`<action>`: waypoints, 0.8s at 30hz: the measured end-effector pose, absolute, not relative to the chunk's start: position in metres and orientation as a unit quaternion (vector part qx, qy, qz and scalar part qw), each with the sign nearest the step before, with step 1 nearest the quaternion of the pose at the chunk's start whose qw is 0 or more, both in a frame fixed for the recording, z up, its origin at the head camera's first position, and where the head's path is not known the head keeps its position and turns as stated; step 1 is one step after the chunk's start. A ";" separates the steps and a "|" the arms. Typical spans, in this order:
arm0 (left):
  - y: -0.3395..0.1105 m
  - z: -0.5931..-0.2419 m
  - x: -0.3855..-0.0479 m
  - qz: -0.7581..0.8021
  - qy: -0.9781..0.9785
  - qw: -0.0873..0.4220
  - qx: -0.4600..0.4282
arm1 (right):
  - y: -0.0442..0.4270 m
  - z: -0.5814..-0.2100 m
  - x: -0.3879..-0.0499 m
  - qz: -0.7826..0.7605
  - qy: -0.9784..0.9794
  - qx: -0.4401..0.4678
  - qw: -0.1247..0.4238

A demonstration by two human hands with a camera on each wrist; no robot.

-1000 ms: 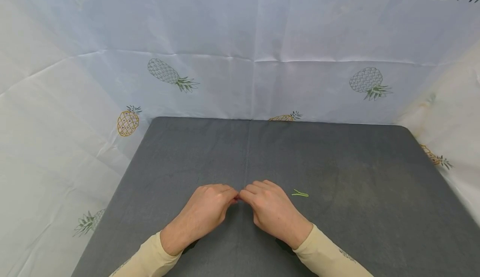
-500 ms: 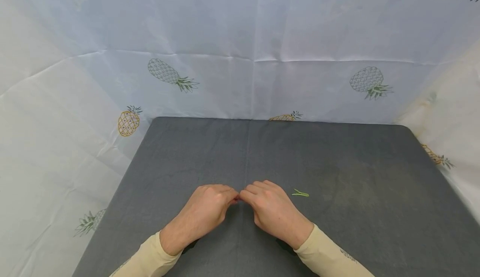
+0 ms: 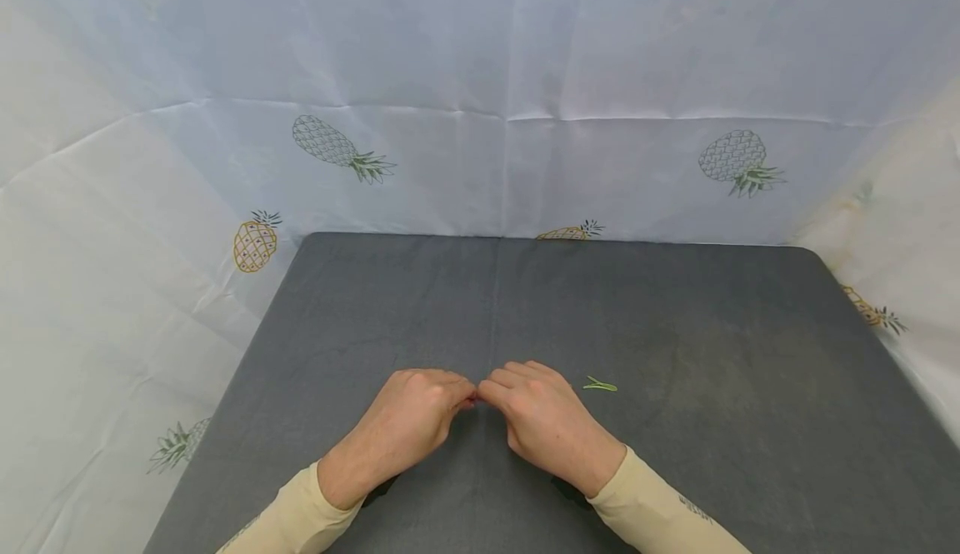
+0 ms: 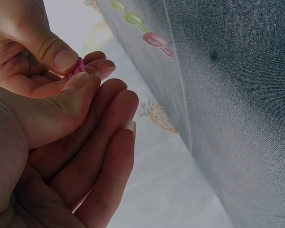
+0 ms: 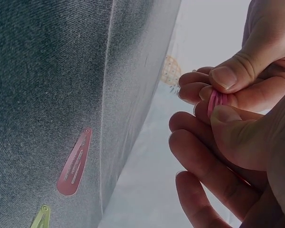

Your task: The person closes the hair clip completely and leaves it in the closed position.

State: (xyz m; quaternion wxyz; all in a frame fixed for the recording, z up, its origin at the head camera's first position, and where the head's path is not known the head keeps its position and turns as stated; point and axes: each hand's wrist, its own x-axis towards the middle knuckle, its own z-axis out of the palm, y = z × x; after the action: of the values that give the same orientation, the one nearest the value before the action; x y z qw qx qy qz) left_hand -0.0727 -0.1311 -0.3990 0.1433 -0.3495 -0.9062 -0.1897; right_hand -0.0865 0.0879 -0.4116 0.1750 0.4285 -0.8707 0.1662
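Note:
My left hand (image 3: 416, 421) and right hand (image 3: 551, 425) meet over the near middle of the grey table. Thumbs and fingers of both pinch a small pink hair clip (image 4: 77, 69), seen between the thumb tips in the left wrist view. The right wrist view shows the held clip (image 5: 217, 100) too, its middle partly visible and its ends covered by fingers. On the table lie another pink clip (image 5: 73, 164) and a green clip (image 5: 42, 219). From the head view only a green clip (image 3: 600, 384) shows on the table, right of my right hand.
The dark grey tabletop (image 3: 405, 296) has a faint crease down its middle. White fabric with pineapple prints (image 3: 450, 54) hangs behind it and at both sides. Pale yellow sleeves (image 3: 315, 512) cover both forearms.

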 end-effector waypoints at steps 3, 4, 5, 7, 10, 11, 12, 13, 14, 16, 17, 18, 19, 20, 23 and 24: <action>-0.131 -0.400 -0.073 -0.190 -0.905 0.146 -0.351 | 0.088 -0.412 -0.087 0.164 -0.870 0.429 0.179; -0.131 -0.400 -0.073 -0.190 -0.904 0.148 -0.352 | 0.088 -0.412 -0.087 0.164 -0.870 0.429 0.179; -0.131 -0.400 -0.073 -0.190 -0.904 0.149 -0.353 | 0.087 -0.412 -0.087 0.163 -0.870 0.429 0.178; -0.132 -0.400 -0.073 -0.189 -0.903 0.153 -0.355 | 0.087 -0.412 -0.086 0.162 -0.871 0.429 0.175; -0.132 -0.400 -0.073 -0.187 -0.902 0.157 -0.357 | 0.087 -0.412 -0.086 0.164 -0.873 0.427 0.169; -0.132 -0.400 -0.073 -0.186 -0.901 0.158 -0.357 | 0.087 -0.412 -0.086 0.165 -0.873 0.427 0.167; -0.132 -0.400 -0.073 -0.186 -0.901 0.158 -0.358 | 0.087 -0.412 -0.086 0.166 -0.874 0.426 0.165; -0.132 -0.399 -0.073 -0.187 -0.901 0.158 -0.358 | 0.087 -0.412 -0.086 0.167 -0.874 0.426 0.163; -0.132 -0.400 -0.073 -0.186 -0.901 0.157 -0.358 | 0.087 -0.412 -0.086 0.167 -0.875 0.425 0.162; -0.133 -0.400 -0.073 -0.186 -0.901 0.156 -0.358 | 0.087 -0.413 -0.086 0.167 -0.875 0.425 0.161; -0.133 -0.400 -0.073 -0.185 -0.902 0.156 -0.358 | 0.087 -0.413 -0.086 0.166 -0.875 0.425 0.161; -0.133 -0.400 -0.073 -0.185 -0.902 0.156 -0.358 | 0.087 -0.413 -0.086 0.166 -0.875 0.425 0.161; -0.133 -0.400 -0.073 -0.184 -0.902 0.156 -0.358 | 0.087 -0.413 -0.086 0.166 -0.875 0.425 0.161; -0.133 -0.400 -0.073 -0.184 -0.902 0.155 -0.359 | 0.087 -0.414 -0.086 0.165 -0.875 0.425 0.161; -0.133 -0.400 -0.073 -0.186 -0.901 0.155 -0.360 | 0.087 -0.414 -0.086 0.165 -0.875 0.426 0.161; -0.133 -0.400 -0.073 -0.186 -0.900 0.155 -0.362 | 0.087 -0.414 -0.086 0.165 -0.875 0.426 0.161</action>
State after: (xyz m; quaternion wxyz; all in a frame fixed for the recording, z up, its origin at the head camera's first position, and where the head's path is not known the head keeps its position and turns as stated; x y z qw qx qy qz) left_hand -0.0731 -0.1333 -0.4003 0.1551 -0.3615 -0.9004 -0.1860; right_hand -0.0857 0.0872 -0.4138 0.1615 0.4259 -0.8748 0.1653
